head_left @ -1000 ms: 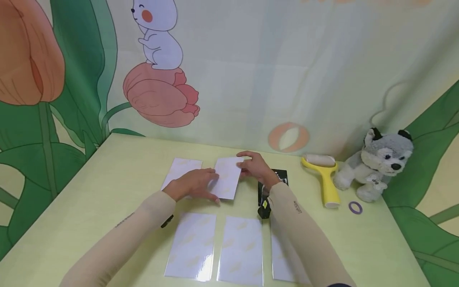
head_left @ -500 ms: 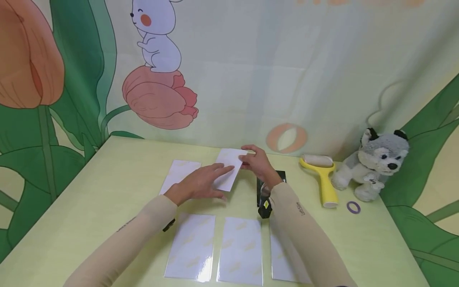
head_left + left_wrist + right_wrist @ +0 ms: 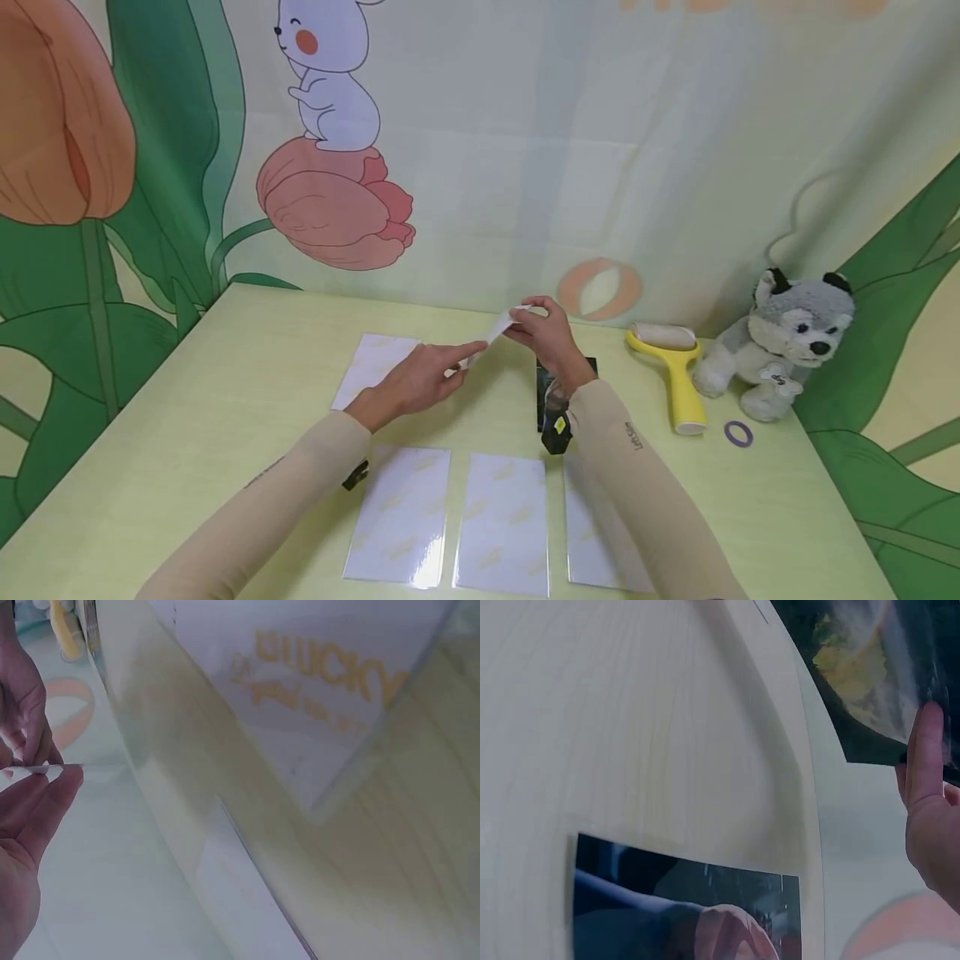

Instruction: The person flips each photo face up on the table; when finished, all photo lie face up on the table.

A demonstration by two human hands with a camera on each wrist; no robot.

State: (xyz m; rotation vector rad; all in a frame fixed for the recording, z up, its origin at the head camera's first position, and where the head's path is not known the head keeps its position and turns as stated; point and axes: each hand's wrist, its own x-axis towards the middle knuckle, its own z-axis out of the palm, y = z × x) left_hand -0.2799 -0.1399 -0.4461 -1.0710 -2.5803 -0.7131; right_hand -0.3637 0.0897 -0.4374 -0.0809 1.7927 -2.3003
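Both hands hold a photo print [image 3: 498, 331] up over the back of the table, tilted nearly edge-on in the head view. My right hand [image 3: 546, 335] pinches its far right end. At the near left end, my left hand [image 3: 423, 377] holds it between fingers and thumb. The right wrist view shows the print's dark glossy face with a yellow patch, and fingers of the right hand [image 3: 934, 825] against it. Another dark photo print [image 3: 682, 907] lies face up on the table, partly hidden by the right wrist in the head view.
Several white-backed prints lie on the table: one at back left [image 3: 371, 362], and a front row including a left print [image 3: 397, 517], a middle print [image 3: 502, 525] and one under the right forearm [image 3: 600, 533]. Right stand a yellow-handled roller [image 3: 682, 383], purple ring [image 3: 738, 433] and plush dog [image 3: 795, 342].
The print has been lifted off the table toward the back and turned from showing its white back to nearly edge-on. The left fingers have closed on its near end.
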